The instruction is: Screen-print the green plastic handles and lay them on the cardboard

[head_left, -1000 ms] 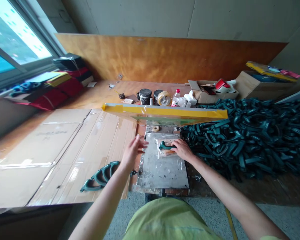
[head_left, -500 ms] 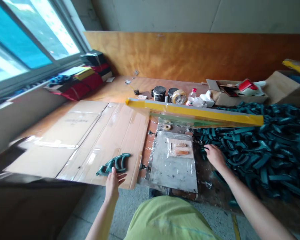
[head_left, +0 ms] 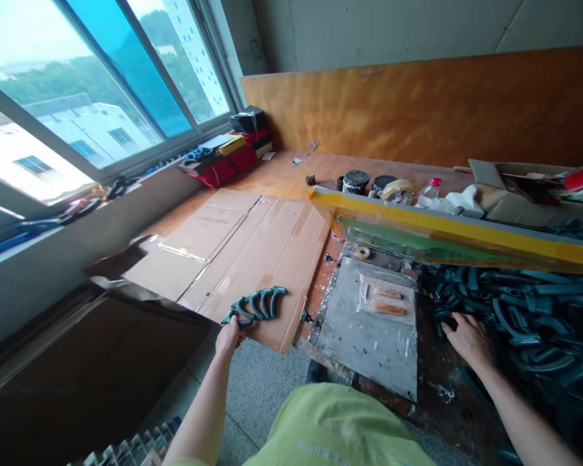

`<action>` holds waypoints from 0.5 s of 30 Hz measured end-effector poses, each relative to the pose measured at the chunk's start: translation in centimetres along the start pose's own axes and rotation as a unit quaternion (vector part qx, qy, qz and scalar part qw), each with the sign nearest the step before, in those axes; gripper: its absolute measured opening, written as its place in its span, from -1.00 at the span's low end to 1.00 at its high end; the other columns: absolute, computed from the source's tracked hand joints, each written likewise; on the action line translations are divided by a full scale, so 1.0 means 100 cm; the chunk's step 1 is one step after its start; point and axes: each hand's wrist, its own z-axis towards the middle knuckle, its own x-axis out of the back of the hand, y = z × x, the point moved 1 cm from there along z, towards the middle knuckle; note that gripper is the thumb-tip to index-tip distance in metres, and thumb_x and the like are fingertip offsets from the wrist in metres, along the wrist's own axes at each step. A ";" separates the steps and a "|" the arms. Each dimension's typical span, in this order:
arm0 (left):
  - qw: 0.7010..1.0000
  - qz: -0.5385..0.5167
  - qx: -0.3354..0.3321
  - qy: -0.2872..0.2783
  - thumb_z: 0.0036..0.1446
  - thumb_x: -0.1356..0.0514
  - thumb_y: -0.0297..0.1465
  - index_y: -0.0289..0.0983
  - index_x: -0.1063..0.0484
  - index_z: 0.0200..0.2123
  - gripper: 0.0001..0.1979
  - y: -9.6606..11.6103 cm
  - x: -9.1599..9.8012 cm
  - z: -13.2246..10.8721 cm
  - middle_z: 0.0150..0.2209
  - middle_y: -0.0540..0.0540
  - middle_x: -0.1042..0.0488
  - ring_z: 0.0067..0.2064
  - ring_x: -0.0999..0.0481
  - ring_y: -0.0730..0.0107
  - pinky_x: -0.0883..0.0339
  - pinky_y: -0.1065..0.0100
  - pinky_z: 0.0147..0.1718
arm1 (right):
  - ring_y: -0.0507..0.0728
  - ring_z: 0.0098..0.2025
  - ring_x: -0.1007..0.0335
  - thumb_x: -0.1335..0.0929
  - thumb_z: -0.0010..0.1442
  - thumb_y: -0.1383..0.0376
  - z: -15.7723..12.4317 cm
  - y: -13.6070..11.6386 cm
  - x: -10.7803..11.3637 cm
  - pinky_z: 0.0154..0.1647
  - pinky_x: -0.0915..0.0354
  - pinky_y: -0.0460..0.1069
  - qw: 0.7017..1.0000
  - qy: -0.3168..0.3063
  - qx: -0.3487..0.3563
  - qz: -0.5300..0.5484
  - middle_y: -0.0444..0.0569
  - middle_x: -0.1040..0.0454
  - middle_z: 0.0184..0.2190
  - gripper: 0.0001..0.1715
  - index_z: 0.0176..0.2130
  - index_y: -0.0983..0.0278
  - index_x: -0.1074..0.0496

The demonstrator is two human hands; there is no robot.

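My left hand rests at the near edge of the flattened cardboard, its fingers closed on the end of a small row of curved dark green plastic parts lying there. My right hand reaches into the big pile of the same green parts, fingers curled on one of them. Between my hands lies a grey metal plate with a taped patch. The yellow-edged screen frame stands lifted above the plate.
Ink tins, a tape roll and a small bottle stand behind the frame. Open boxes sit at the back right. Red and black stacks lie by the window. A dark board is on the floor to the left.
My left hand carried a green part from the plate to the row on the cardboard. My right hand left the plate and went into the pile. The view swung left.
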 end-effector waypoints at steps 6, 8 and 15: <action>0.993 0.115 0.024 -0.009 0.15 -0.02 -0.13 -0.22 -0.48 -0.53 -0.61 0.023 0.018 0.006 -0.63 -0.19 -0.45 -0.46 -0.55 0.01 -0.37 0.08 -0.30 | 0.37 0.05 -0.28 -0.17 0.23 0.09 -0.002 0.002 -0.003 -0.01 -0.26 0.17 1.000 0.014 0.015 0.005 0.22 -0.38 0.07 -0.44 0.04 0.34 -0.43; 0.989 0.143 0.029 0.039 0.15 -0.02 -0.08 -0.28 -0.51 -0.35 -0.57 0.028 0.018 -0.001 -0.44 -0.31 -0.54 -0.29 -0.57 -0.12 -0.35 0.02 -0.26 | 0.37 0.04 -0.29 -0.17 0.22 0.09 -0.003 0.002 -0.003 -0.01 -0.26 0.17 1.000 0.016 0.017 0.009 0.23 -0.39 0.06 -0.44 0.03 0.34 -0.43; 0.954 0.210 -0.153 0.149 0.16 -0.01 0.06 -0.14 -0.38 0.07 -0.44 0.050 -0.038 -0.057 0.13 -0.24 -0.38 0.17 -0.29 -0.05 -0.13 0.07 0.07 | 0.40 0.02 -0.28 -0.14 0.23 0.08 -0.003 0.002 -0.008 0.00 -0.27 0.18 1.000 0.020 0.018 0.011 0.24 -0.39 0.04 -0.41 0.04 0.37 -0.42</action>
